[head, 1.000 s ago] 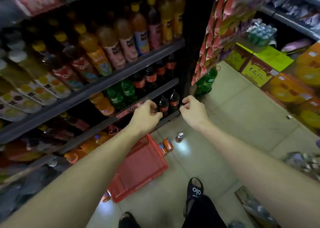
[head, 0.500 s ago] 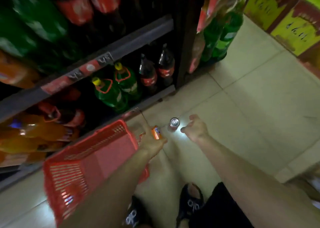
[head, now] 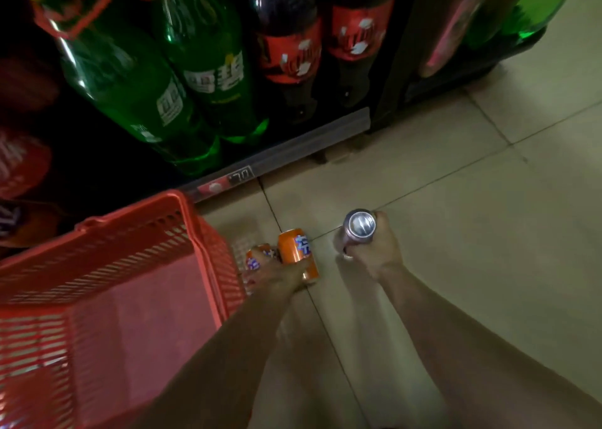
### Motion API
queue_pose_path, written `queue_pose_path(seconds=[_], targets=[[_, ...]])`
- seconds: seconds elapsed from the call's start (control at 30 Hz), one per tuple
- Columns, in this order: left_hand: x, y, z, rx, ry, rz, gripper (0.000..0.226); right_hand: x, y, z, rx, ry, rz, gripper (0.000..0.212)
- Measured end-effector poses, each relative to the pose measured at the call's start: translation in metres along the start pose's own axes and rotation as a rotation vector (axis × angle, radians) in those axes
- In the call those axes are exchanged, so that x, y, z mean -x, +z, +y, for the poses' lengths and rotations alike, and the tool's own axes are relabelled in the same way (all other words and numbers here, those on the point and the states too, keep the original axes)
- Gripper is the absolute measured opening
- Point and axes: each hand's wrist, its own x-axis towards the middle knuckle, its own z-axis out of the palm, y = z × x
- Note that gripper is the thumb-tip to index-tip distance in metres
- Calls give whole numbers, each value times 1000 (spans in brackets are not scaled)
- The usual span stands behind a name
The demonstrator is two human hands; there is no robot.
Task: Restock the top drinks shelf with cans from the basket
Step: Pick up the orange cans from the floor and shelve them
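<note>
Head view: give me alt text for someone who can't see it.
Left hand grips two orange cans and right hand grips a silver-topped can, low over the tiled floor beside a red basket. Green and cola bottles fill the bottom shelf.

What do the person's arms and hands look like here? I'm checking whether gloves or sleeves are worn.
Both forearms are bare as far as the frame shows: no sleeves, gloves, watch or bands visible. The left hand and right hand are bare too. The dim light hides finer marks.
</note>
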Motion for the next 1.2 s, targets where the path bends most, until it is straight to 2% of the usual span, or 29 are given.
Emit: queue_pose_path(seconds=[0.07, 0.13, 0.2, 0.3, 0.4, 0.47, 0.53, 0.6, 0.67, 0.77, 0.8, 0.93, 0.97, 1.07, 1.13, 1.2], targets=[[16, -2, 4, 16, 11, 16, 114, -1, 0, 6, -40, -35, 2, 65], [65, -18, 32, 2, 35, -41, 125, -4, -1, 9, -111, -36, -3, 61], [74, -21, 36, 36, 33, -81, 122, -8, -1, 10, -221, 20, -38, 58], [64, -18, 34, 134, 74, -102, 130, -9, 3, 11, -292, 88, -224, 54], [52, -16, 31, 56, 95, -121, 144, -7, 18, 17, -357, 153, -348, 44], [36, -8, 23, 27, 110, -127, 142, -7, 29, 25, -410, 181, -393, 42], [25, 0, 17, 4, 131, -130, 129, -7, 31, 28, -458, 215, -403, 46], [36, -3, 24, -55, 149, -83, 127, -10, 30, 30, -480, 235, -418, 59], [42, -6, 28, -85, 169, -55, 138, -16, 29, 31, -492, 243, -445, 65], [50, -11, 34, -14, 143, -80, 155, -20, 28, 30, -589, 298, -498, 48], [49, -12, 34, 42, 116, -76, 150, -20, 27, 29, -624, 333, -537, 47], [50, -19, 40, 227, -72, -90, 108, -20, 18, 24, -695, 420, -662, 32], [51, -20, 41, 250, -111, -113, 96, -21, 17, 22, -682, 426, -674, 34], [50, -19, 34, 312, -166, -142, 61, -21, 16, 18, -608, 415, -688, 56], [50, -18, 31, 383, -158, -199, 56, -22, 16, 16, -575, 408, -688, 55], [50, -18, 33, 468, -107, -261, 56, -21, 13, 14, -549, 404, -678, 43]])
